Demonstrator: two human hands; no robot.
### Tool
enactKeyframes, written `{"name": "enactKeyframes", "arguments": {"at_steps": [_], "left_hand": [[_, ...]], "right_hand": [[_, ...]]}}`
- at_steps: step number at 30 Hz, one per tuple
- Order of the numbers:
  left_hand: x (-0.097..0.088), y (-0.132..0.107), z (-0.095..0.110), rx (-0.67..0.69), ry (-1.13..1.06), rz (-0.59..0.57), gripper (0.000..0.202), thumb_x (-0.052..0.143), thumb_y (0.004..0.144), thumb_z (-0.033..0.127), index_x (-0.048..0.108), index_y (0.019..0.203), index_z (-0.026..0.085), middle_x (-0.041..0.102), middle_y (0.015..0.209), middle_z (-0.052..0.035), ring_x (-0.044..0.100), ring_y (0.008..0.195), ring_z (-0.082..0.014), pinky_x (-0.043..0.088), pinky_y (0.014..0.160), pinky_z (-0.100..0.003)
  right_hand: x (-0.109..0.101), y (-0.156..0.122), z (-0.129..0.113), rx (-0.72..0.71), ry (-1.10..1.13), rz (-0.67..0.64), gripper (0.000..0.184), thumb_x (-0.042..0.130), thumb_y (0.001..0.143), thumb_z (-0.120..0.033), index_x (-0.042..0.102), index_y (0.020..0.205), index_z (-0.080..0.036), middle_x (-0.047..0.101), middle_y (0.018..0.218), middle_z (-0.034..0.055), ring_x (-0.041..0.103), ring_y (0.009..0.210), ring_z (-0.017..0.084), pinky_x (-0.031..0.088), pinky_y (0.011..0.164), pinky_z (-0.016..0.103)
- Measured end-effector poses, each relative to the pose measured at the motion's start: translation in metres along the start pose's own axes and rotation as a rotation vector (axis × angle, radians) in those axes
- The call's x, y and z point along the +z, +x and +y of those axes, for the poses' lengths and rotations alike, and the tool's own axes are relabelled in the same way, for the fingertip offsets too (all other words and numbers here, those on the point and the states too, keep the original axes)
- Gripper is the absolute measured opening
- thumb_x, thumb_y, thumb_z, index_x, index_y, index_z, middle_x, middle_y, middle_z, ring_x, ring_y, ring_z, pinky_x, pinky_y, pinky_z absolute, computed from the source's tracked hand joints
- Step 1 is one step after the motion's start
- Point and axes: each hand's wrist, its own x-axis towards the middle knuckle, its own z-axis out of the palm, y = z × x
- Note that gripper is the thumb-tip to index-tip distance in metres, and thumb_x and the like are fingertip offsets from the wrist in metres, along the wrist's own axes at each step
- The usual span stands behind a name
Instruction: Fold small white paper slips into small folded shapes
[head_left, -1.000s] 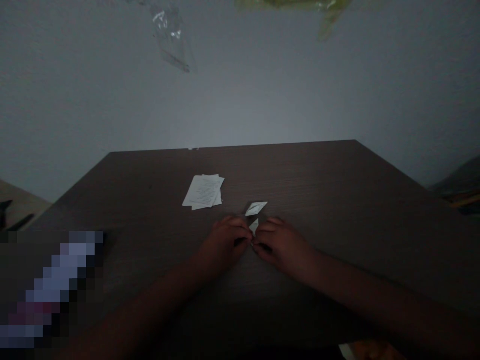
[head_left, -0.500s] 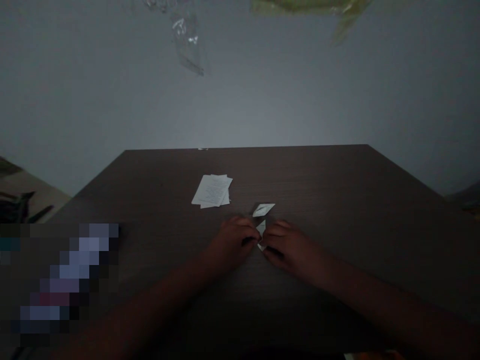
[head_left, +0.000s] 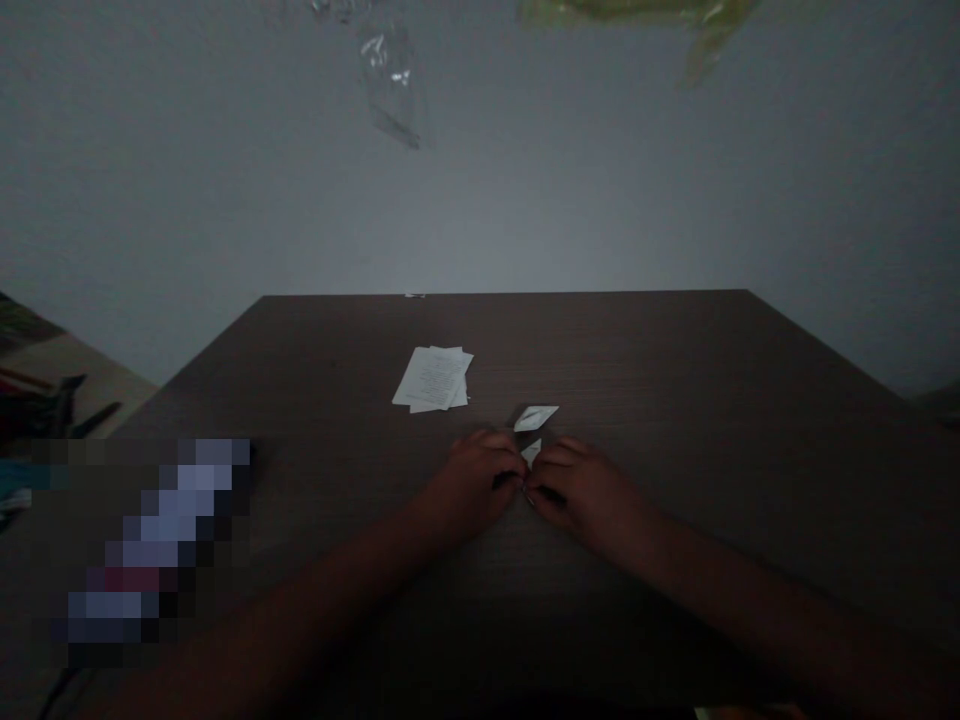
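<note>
Paper scrap [head_left: 531, 452]: small, white, pointed; its lower end runs in between the two hands, just above the table.
Left hand [head_left: 472, 485]: fingers curled, tips on the scrap's lower end from the left.
Right hand [head_left: 585, 490]: fingers curled, tips on the same end from the right, almost meeting the left fingertips.
Grip: both hands pinch the scrap; shadow hides the exact hold.
Second scrap [head_left: 536, 418]: white, diamond-shaped, flat on the table just beyond the first, touching neither hand.
Sheets [head_left: 433, 379]: small printed stack, flat on the table, left of the second scrap.
Table [head_left: 637, 350]: dark wood grain.
Blurred object [head_left: 165, 530]: pixelated, near left on the table; too obscured to name.
Clear plastic [head_left: 390, 80]: hangs at the top of the view; whether it holds anything cannot be told.
</note>
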Motion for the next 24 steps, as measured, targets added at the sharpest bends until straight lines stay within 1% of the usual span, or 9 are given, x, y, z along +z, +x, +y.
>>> {"name": "enactKeyframes", "arguments": {"at_steps": [3,5,7,9,13,15,20,24], "left_hand": [[0.001,0.0,-0.001,0.007,-0.002,0.003,0.026,0.072,0.101,0.004,0.087,0.103,0.025,0.086,0.112,-0.0042,0.079,0.113,-0.0277,0.057,0.104,-0.044],[0.001,0.001,-0.002,0.009,-0.001,0.003,0.025,0.074,0.1,0.005,0.087,0.103,0.025,0.086,0.11,-0.0039,0.079,0.111,-0.0276,0.057,0.103,-0.044],[0.001,0.0,-0.002,0.012,-0.002,0.002,0.023,0.076,0.1,0.006,0.087,0.103,0.025,0.086,0.11,-0.0036,0.079,0.109,-0.0273,0.057,0.103,-0.044],[0.002,0.0,-0.002,0.013,-0.004,0.005,0.023,0.076,0.101,0.006,0.088,0.103,0.025,0.086,0.11,-0.0037,0.078,0.109,-0.0272,0.057,0.103,-0.044],[0.002,-0.001,-0.003,0.01,-0.007,0.001,0.022,0.074,0.103,0.007,0.088,0.105,0.025,0.086,0.112,-0.0043,0.077,0.113,-0.0282,0.056,0.103,-0.044],[0.002,-0.001,-0.004,0.011,-0.007,-0.01,0.021,0.074,0.103,0.009,0.088,0.104,0.025,0.085,0.111,-0.0041,0.077,0.112,-0.0286,0.057,0.103,-0.045],[0.0,0.0,-0.003,-0.003,-0.006,-0.026,0.021,0.075,0.103,0.01,0.089,0.106,0.026,0.085,0.111,-0.0045,0.078,0.111,-0.0293,0.058,0.104,-0.046],[-0.001,0.0,-0.002,-0.011,-0.02,-0.024,0.021,0.076,0.103,0.009,0.089,0.103,0.026,0.086,0.109,-0.0041,0.079,0.112,-0.0286,0.058,0.104,-0.045]], "right_hand": [[-0.003,0.001,-0.001,-0.01,0.072,0.001,0.009,0.079,0.108,-0.017,0.082,0.107,-0.025,0.083,0.102,0.0052,0.074,0.103,0.028,0.059,0.096,0.046],[-0.005,0.0,-0.001,-0.014,0.107,-0.002,0.007,0.084,0.106,-0.02,0.081,0.107,-0.025,0.083,0.105,0.0054,0.074,0.106,0.029,0.058,0.098,0.047],[-0.005,-0.001,0.001,-0.001,0.124,0.003,0.014,0.091,0.101,-0.023,0.08,0.109,-0.025,0.084,0.11,0.0061,0.074,0.11,0.03,0.057,0.1,0.048],[-0.003,-0.002,0.005,0.014,0.144,0.008,0.018,0.095,0.099,-0.022,0.08,0.108,-0.026,0.084,0.112,0.0061,0.074,0.112,0.031,0.056,0.1,0.047],[0.001,-0.002,0.016,0.003,0.238,0.008,0.015,0.092,0.101,-0.017,0.081,0.104,-0.028,0.083,0.108,0.003,0.074,0.109,0.027,0.054,0.098,0.044],[0.002,-0.002,0.02,-0.009,0.282,0.02,0.015,0.09,0.102,-0.015,0.082,0.104,-0.028,0.083,0.107,0.0019,0.074,0.107,0.026,0.053,0.098,0.043],[0.001,-0.003,0.023,-0.038,0.336,0.015,0.013,0.086,0.106,-0.014,0.082,0.104,-0.027,0.084,0.104,0.0015,0.075,0.104,0.024,0.053,0.104,0.043],[0.002,-0.002,0.02,0.028,0.298,0.01,0.01,0.084,0.107,-0.017,0.082,0.103,-0.026,0.082,0.102,0.0022,0.074,0.104,0.026,0.053,0.101,0.043]]}}
